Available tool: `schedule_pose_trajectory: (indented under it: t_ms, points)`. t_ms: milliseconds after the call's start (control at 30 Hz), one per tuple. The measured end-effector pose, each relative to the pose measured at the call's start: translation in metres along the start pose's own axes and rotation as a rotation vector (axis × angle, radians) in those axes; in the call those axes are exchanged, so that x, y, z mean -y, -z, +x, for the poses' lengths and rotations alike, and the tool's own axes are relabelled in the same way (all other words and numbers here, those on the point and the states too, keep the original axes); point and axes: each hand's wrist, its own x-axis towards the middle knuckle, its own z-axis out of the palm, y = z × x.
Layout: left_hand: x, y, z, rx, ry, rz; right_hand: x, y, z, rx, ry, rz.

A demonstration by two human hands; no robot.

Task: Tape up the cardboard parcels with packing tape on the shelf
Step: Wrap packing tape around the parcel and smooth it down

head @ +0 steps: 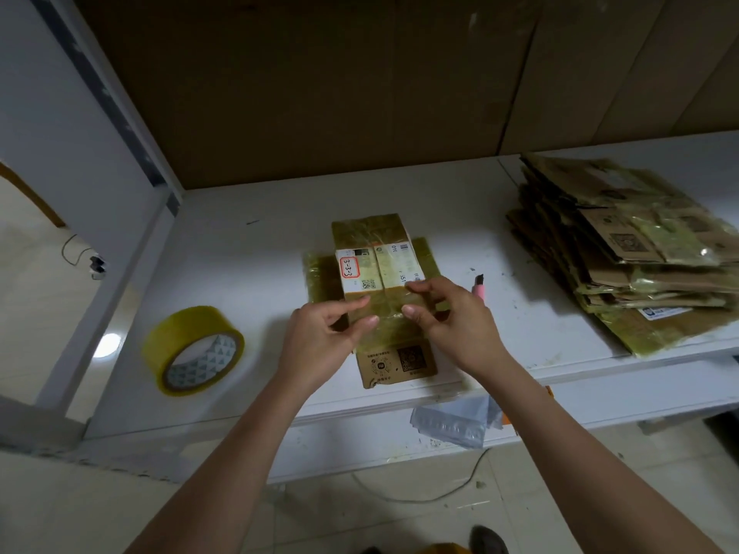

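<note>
Your left hand point(320, 333) and right hand point(448, 317) pinch the taped parcel's point(378, 269) near end — yellowed, glossy, white-labelled — atop flattened cardboard point(394, 363).

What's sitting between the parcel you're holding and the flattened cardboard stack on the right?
In the head view, a pink utility knife lies on the white shelf between the parcel and the cardboard stack.

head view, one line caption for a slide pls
Both hands pinch tape over a parcel on the shelf.

Head camera looks steeply down, close over the shelf point(248, 249).
</note>
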Motion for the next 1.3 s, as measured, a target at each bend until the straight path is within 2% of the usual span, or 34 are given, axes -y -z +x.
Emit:
schedule_pose_trajectory:
  t_ms: [67, 133, 200, 267, 367, 433, 500, 633, 767, 867, 967, 1100, 1200, 1300]
  points:
    - [-0.013, 0.010, 0.000, 0.055, 0.051, -0.039, 0.007, 0.013, 0.004, 0.107, -0.051, -0.018]
    - [-0.024, 0.020, 0.004, 0.011, 0.064, -0.038, 0.015, 0.027, 0.012, 0.181, -0.116, 0.060]
    - [-0.032, 0.027, 0.012, -0.083, 0.080, -0.024, 0.022, 0.035, 0.025, 0.128, -0.161, 0.082]
    - [-0.038, 0.028, 0.022, -0.098, 0.164, -0.031, 0.027, 0.034, 0.038, 0.072, -0.185, 0.062]
    - [-0.045, 0.023, 0.032, 0.040, 0.347, -0.113, 0.035, 0.024, 0.048, 0.187, -0.263, 0.194]
    - [-0.052, 0.019, 0.032, 0.139, 0.384, -0.201, 0.041, 0.020, 0.050, 0.238, -0.284, 0.277]
    - [-0.059, 0.021, 0.033, 0.134, 0.322, -0.232, 0.046, 0.021, 0.052, 0.223, -0.258, 0.316]
    - [-0.076, 0.034, 0.038, 0.013, 0.120, -0.302, 0.060, 0.034, 0.050, 0.138, -0.138, 0.486]
    - [-0.091, 0.052, 0.034, -0.143, -0.090, -0.587, 0.070, 0.047, 0.039, 0.068, 0.006, 0.700]
    - [-0.074, 0.053, 0.023, -0.121, -0.038, -0.597, 0.057, 0.044, 0.022, 0.090, 0.025, 0.564]
    - [-0.040, 0.041, 0.008, -0.001, 0.147, -0.451, 0.033, 0.023, 0.007, 0.118, 0.017, 0.413]
    - [-0.011, 0.028, -0.006, 0.016, 0.172, -0.412, 0.008, 0.002, -0.004, -0.031, 0.072, 0.202]
    - [-0.004, 0.029, -0.008, 0.000, 0.183, -0.435, 0.002, -0.001, -0.005, 0.005, 0.104, 0.037]
    - [-0.001, 0.029, -0.006, -0.020, 0.199, -0.430, 0.002, -0.001, -0.001, -0.027, 0.027, -0.035]
